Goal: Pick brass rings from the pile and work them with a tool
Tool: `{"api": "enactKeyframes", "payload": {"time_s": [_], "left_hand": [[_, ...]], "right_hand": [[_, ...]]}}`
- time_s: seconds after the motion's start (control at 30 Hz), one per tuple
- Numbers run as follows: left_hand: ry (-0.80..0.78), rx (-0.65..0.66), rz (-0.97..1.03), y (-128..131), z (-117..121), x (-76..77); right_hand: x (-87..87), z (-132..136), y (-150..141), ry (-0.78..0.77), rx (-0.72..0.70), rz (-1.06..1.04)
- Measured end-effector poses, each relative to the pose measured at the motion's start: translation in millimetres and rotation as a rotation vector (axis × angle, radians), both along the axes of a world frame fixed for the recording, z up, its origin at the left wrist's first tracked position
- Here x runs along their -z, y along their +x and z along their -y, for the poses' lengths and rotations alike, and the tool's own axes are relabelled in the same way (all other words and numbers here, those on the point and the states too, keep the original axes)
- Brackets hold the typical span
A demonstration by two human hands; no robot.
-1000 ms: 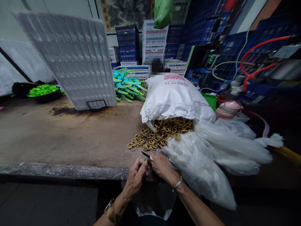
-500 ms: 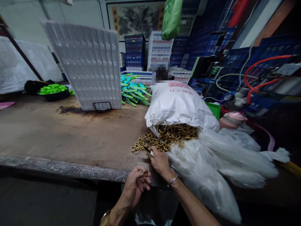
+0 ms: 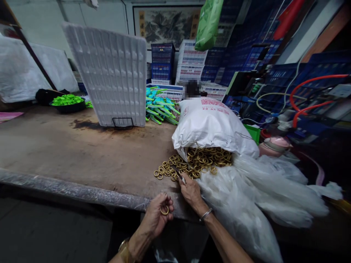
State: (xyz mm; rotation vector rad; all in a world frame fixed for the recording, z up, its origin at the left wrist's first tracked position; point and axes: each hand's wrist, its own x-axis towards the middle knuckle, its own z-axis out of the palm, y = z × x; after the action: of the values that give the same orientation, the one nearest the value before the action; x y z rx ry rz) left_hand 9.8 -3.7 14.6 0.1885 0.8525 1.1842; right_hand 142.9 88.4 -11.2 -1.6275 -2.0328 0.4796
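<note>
My left hand [image 3: 158, 213], palm up in front of the table edge, has its fingers curled round a brass-coloured ring [image 3: 164, 210]. To its right, my right hand [image 3: 189, 188] grips a small knife [image 3: 181, 178] with a dark blade and pale handle. The blade points at the loose rings [image 3: 164, 168] on the tabletop. A larger heap of the same rings [image 3: 210, 157] spills from the mouth of a white woven sack [image 3: 208, 126] lying on its side. Part of the knife handle is hidden in my fingers.
Clear plastic bags [image 3: 241, 208] lie right of my right hand. A white ribbed panel [image 3: 115, 80] stands on the wooden table [image 3: 68, 149]. Behind are green-and-blue plastic pieces [image 3: 160, 106], a black bowl of green parts [image 3: 68, 106], stacked crates [image 3: 192, 58] and a person's head [image 3: 192, 88].
The ring in my left hand has turned and now shows its round face. My right hand with the knife stays beside the loose rings. The whole view has shifted slightly.
</note>
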Motion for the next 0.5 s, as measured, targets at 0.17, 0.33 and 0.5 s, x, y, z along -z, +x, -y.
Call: {"api": "enactKeyframes", "payload": {"time_s": [0.17, 0.33, 0.5], "left_hand": [[0.111, -0.002, -0.183, 5, -7, -0.1], [0.22, -0.011, -0.343, 10, -9, 4.3], [0.282, -0.006, -0.48, 11, -10, 3.8]], "right_hand": [[-7.8, 15, 2, -0.15, -0.011, -0.49], [-19.7, 42, -9, -0.473, -0.021, -0.924], [-15.7, 53, -15, -0.547, -0.029, -0.982]]}}
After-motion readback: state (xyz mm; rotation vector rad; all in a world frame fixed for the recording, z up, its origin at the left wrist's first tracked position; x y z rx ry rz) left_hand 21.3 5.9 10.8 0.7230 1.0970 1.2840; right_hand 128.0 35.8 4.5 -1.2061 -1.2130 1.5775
